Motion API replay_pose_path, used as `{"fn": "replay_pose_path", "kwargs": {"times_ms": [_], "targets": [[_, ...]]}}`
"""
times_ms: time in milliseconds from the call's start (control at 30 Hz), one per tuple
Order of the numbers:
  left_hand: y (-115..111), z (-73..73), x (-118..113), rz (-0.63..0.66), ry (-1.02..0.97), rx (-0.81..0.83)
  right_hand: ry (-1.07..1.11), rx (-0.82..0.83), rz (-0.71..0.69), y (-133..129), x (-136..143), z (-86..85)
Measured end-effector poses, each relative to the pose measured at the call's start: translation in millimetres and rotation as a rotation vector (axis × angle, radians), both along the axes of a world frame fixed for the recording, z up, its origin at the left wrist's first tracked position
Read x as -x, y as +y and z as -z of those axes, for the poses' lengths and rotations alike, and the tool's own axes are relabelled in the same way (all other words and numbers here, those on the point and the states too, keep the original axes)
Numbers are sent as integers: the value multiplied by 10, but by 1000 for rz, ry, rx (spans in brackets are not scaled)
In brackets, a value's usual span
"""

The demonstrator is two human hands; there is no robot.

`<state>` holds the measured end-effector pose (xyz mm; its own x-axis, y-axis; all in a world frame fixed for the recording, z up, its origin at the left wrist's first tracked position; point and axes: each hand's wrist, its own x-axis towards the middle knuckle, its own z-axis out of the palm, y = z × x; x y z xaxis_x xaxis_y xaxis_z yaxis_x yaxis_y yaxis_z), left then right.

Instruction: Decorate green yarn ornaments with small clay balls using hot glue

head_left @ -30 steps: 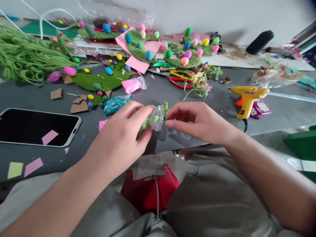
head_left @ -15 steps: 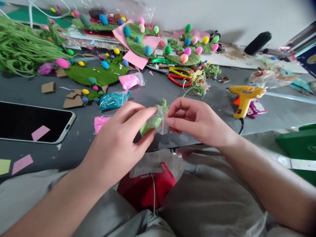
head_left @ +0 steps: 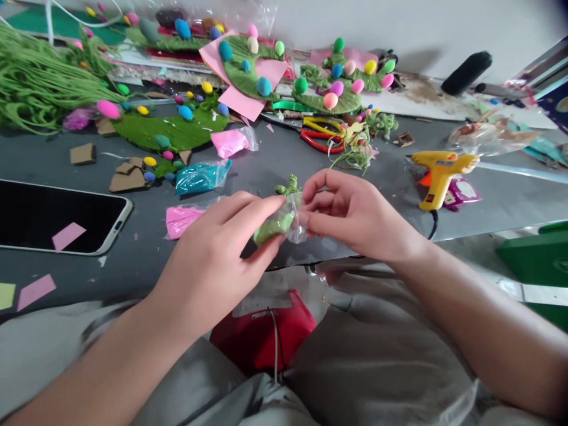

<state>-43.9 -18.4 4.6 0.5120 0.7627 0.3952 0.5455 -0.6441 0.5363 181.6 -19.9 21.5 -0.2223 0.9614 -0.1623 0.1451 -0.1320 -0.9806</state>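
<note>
A small clear zip bag (head_left: 276, 226) with soft light green stuff inside is held between my two hands, just above the table's front edge. My left hand (head_left: 217, 248) grips the filled part between thumb and fingers. At the bag's clear open end, my right hand (head_left: 344, 210) pinches the plastic, its other fingers curled. Right behind the bag lies a green yarn piece (head_left: 290, 186), partly covered by it. Left of my left hand are a pink bag (head_left: 181, 221) and, farther back, a teal bag (head_left: 202, 177).
A yellow glue gun (head_left: 439, 177) rests to the right, its cord dropping off the edge. Red-and-yellow-handled scissors (head_left: 322, 141) lie behind my hands. A phone (head_left: 62, 216) is at the left. Green yarn (head_left: 39, 83) and yarn-wrapped shapes with coloured balls (head_left: 173, 130) line the back.
Both hands keep their hold on the green bag, with only slight finger shifts. The view has moved a little, so the table things appear slightly farther left.
</note>
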Motion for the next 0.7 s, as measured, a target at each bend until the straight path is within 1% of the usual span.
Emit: {"fn": "replay_pose_path", "kwargs": {"times_ms": [100, 167, 333, 467, 567, 700], "targets": [[5, -11, 5, -8, -45, 25, -7, -41, 27, 2, -17, -3], [7, -21, 11, -38, -92, 81, -29, -79, 43, -6, -41, -6], [21, -43, 18, -163, -245, 343, -99, -202, 100, -48, -81, -22], [63, -55, 35, -225, -360, 494, -159, -266, 115, -58, -75, -49], [100, -63, 64, -239, -425, 587, -166, -293, 102, -46, -70, -57], [129, -67, 93, -214, -588, 762, -188, -397, 145, -21, -80, -43]]}}
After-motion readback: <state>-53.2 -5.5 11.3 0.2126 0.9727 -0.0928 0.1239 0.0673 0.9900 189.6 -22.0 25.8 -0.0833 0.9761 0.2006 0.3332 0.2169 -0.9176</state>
